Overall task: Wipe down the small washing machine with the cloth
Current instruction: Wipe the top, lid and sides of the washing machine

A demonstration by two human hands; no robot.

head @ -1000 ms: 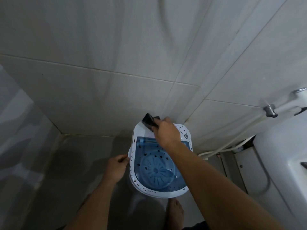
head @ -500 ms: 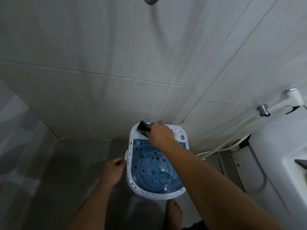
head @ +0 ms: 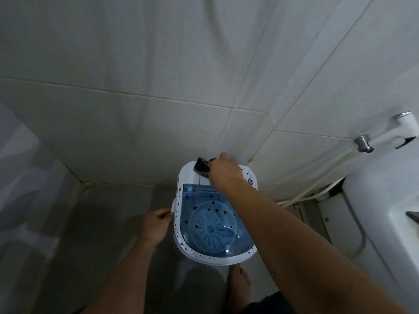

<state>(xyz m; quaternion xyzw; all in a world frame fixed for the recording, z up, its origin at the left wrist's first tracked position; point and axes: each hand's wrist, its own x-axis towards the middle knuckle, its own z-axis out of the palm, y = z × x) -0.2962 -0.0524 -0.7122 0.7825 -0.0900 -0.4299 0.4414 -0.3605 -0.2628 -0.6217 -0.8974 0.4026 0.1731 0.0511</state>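
A small white washing machine (head: 186, 177) with a clear blue lid (head: 213, 225) stands on the floor against the tiled wall. Dark specks dot its white rim and lid. My right hand (head: 223, 172) presses a dark cloth (head: 201, 167) onto the white panel at the back of the machine's top. The cloth sticks out to the left of my fingers. My left hand (head: 156, 224) grips the machine's left rim. A round silver button (head: 250, 181) shows at the back right of the top.
A white toilet (head: 385, 223) stands close on the right. A spray hose (head: 317, 191) runs from a wall fitting (head: 364, 143) down behind the machine. My bare foot (head: 239, 284) rests just in front of the machine. Grey floor stretches to the left.
My right hand has slid the cloth a little along the back panel. The left hand stays on the rim. The camera has shifted slightly.
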